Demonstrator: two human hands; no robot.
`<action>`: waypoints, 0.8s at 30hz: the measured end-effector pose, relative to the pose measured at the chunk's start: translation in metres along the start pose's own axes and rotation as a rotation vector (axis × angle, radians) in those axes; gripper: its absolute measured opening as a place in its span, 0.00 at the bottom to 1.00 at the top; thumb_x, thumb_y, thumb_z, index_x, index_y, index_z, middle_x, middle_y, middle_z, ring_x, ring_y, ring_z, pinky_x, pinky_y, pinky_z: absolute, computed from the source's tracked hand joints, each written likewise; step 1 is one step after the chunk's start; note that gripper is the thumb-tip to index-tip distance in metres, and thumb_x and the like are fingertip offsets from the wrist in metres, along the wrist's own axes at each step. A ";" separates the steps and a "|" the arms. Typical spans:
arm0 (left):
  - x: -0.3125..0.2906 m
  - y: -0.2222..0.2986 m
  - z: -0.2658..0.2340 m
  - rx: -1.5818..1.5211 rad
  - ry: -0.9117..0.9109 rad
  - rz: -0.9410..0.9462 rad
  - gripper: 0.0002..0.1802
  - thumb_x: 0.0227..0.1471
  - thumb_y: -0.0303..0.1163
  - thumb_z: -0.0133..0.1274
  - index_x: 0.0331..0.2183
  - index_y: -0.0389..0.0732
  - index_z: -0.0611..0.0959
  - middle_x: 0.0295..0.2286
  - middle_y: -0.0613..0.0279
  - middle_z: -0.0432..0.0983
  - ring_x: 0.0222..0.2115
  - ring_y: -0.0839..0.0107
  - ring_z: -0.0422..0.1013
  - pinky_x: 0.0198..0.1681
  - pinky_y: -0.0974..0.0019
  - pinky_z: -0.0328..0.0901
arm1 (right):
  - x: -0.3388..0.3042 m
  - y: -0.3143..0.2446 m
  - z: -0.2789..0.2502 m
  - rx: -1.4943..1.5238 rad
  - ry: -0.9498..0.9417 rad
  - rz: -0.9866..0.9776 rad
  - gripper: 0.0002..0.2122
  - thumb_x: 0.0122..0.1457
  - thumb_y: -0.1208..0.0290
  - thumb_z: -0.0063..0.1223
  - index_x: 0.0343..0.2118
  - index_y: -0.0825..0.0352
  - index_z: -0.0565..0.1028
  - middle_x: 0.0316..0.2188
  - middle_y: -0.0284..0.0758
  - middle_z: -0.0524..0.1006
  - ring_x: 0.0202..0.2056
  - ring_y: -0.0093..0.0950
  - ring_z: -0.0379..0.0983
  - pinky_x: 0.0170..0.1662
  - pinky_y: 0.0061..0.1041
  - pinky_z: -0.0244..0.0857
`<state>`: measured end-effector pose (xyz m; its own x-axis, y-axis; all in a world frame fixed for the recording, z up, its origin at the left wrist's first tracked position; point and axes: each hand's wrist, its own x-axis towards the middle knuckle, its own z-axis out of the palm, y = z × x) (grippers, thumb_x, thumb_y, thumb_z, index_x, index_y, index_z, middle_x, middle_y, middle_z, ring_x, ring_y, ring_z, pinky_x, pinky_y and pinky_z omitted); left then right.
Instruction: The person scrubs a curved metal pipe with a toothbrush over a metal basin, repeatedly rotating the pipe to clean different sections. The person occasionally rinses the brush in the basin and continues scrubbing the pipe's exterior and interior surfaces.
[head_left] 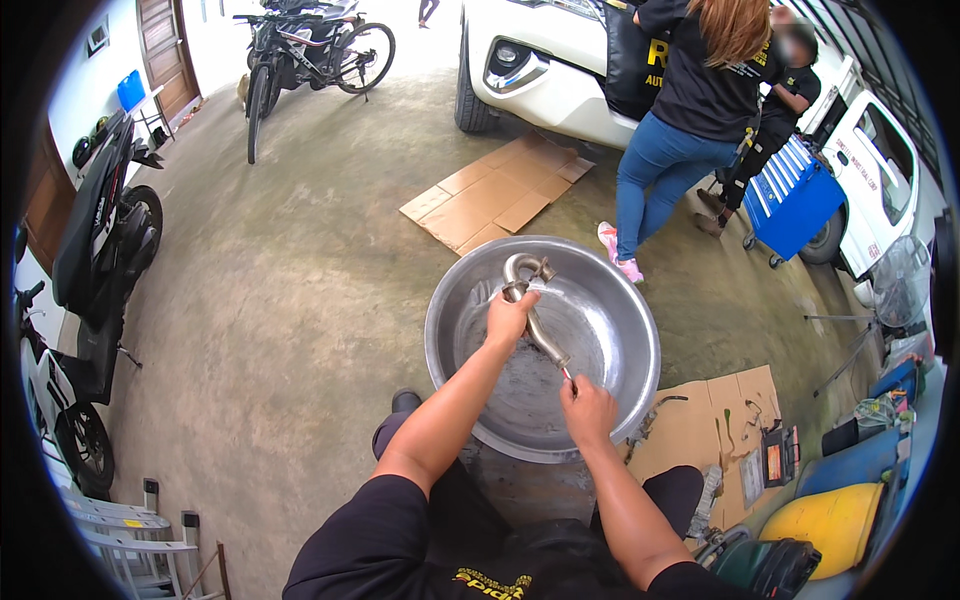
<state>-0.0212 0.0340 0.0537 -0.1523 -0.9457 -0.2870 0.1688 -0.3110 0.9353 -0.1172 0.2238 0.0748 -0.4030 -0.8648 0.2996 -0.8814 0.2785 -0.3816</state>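
Over a wide round metal basin (441,330), my left hand (508,318) is closed around a bent metal pipe (546,342) with a curved upper end and flanges. The pipe slants down toward my right hand (588,408), which grips a slim tool (568,376) with a bit of red and pale colour showing. The tool's tip is at the pipe's lower end; whether it goes inside, I cannot tell. Grey smears mark the basin's floor.
Flattened cardboard (500,190) lies beyond the basin, before a white vehicle (550,70). Two people stand there, near a blue tool cart (795,200). Parts lie on cardboard (690,430) at right, near a yellow container (830,525). Motorbikes (95,270) and a ladder (130,530) stand left.
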 end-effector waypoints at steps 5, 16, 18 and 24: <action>-0.002 0.006 0.000 -0.023 0.002 0.016 0.21 0.47 0.41 0.63 0.37 0.37 0.76 0.22 0.67 0.70 0.17 0.77 0.66 0.17 0.70 0.60 | 0.003 0.004 0.003 0.024 0.020 -0.017 0.12 0.55 0.65 0.54 0.20 0.68 0.73 0.17 0.45 0.75 0.22 0.49 0.73 0.27 0.46 0.64; 0.028 -0.020 -0.005 0.046 0.105 0.189 0.19 0.48 0.39 0.62 0.37 0.37 0.76 0.23 0.66 0.71 0.17 0.77 0.66 0.17 0.69 0.60 | -0.017 0.014 -0.019 0.081 -0.141 0.157 0.13 0.58 0.63 0.53 0.23 0.69 0.74 0.19 0.50 0.74 0.26 0.53 0.72 0.31 0.49 0.63; 0.023 -0.019 0.000 0.041 0.071 0.194 0.20 0.48 0.39 0.62 0.37 0.37 0.76 0.23 0.66 0.71 0.17 0.77 0.66 0.16 0.69 0.60 | -0.005 0.016 -0.016 0.082 -0.156 0.157 0.14 0.58 0.62 0.53 0.24 0.69 0.75 0.20 0.50 0.75 0.27 0.53 0.73 0.31 0.49 0.63; 0.026 -0.026 -0.004 0.171 0.123 0.327 0.23 0.47 0.39 0.65 0.39 0.34 0.77 0.29 0.60 0.75 0.29 0.67 0.73 0.34 0.64 0.68 | 0.007 0.032 -0.002 0.078 -0.294 0.141 0.14 0.59 0.61 0.52 0.27 0.69 0.77 0.23 0.50 0.76 0.30 0.53 0.74 0.34 0.47 0.66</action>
<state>-0.0253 0.0170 0.0206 0.0020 -0.9998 0.0195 0.0225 0.0195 0.9996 -0.1484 0.2275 0.0668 -0.4215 -0.9066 -0.0217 -0.7959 0.3813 -0.4703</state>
